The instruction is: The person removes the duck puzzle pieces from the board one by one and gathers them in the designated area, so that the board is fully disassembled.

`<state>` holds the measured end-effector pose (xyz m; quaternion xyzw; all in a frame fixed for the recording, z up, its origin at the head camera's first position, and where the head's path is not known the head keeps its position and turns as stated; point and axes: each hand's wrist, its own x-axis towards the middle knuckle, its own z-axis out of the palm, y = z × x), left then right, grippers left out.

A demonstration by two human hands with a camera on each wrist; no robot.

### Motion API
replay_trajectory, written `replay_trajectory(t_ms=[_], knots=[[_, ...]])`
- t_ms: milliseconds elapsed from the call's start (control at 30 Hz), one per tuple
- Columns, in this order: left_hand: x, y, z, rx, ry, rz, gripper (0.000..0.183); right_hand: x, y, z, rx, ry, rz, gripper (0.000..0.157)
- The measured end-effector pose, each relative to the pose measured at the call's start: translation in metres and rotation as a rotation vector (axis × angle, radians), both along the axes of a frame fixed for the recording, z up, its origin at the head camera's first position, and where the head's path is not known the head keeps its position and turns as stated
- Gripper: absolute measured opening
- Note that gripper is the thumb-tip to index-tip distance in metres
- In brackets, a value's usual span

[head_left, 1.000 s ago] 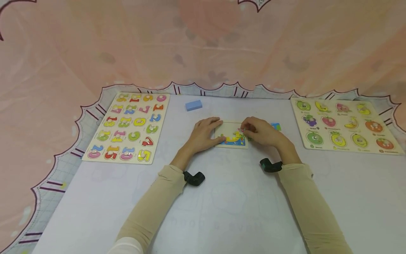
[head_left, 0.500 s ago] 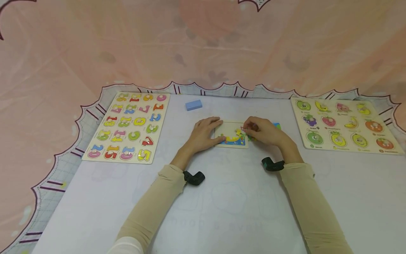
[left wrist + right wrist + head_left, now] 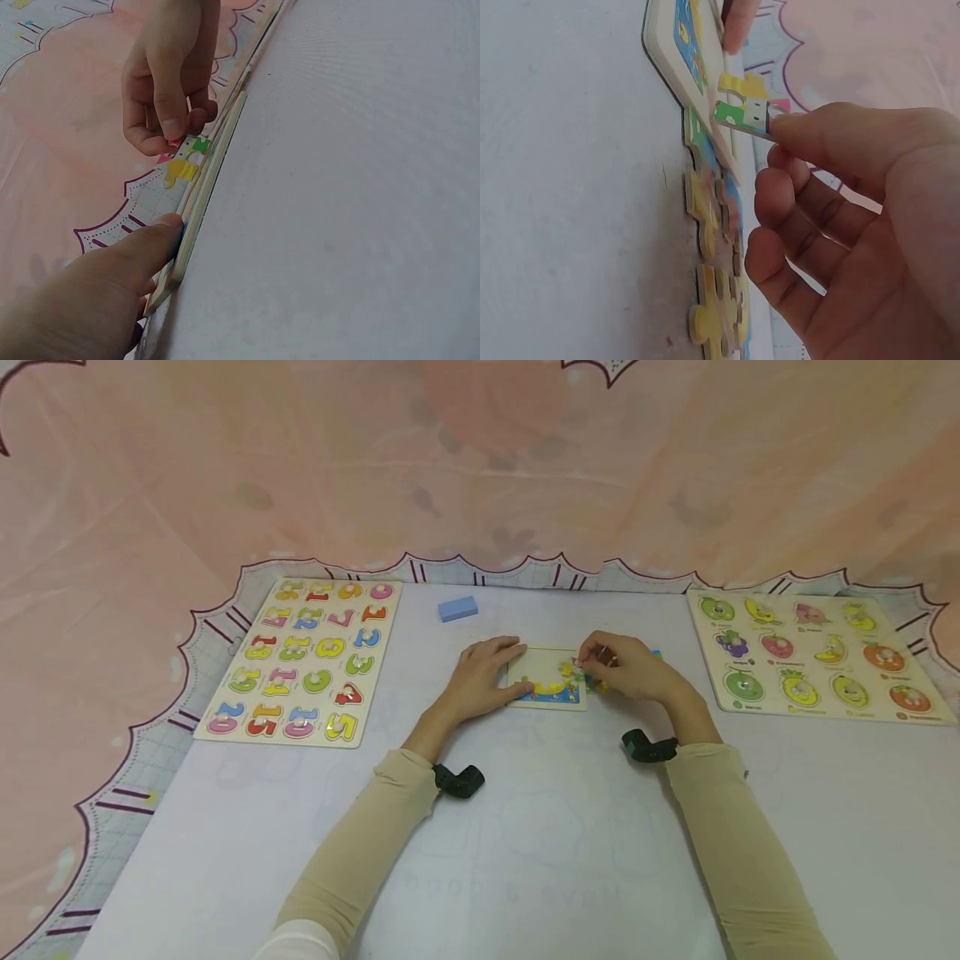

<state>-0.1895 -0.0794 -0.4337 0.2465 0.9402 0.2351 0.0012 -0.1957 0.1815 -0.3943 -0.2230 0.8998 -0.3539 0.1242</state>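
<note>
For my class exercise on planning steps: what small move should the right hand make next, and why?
Probably lower the puzzle piece onto the puzzle board's right side: the right hand pinches it there, not yet lying flat; blue pieces already line the near edge, and the left hand touches the board.

Legible on the number board (image 3: 306, 666): 0 to 5, right-hand column. Too small on the fruit board (image 3: 802, 664): captions. Too faint on the white tabletop (image 3: 540, 835): lettering.
</note>
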Motion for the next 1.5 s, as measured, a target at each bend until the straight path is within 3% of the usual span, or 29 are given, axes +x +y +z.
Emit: replay_trajectory(t_ms=[500, 1500], knots=[[0.000, -0.001, 0.000, 0.005, 0.000, -0.007, 0.064, 0.001, 0.013, 0.004, -0.062, -0.001, -0.059, 0.012], [-0.001, -0.001, -0.001, 0.004, 0.001, -0.011, 0.064, -0.002, 0.041, 0.006, -0.001, -0.015, -0.121, 0.012]])
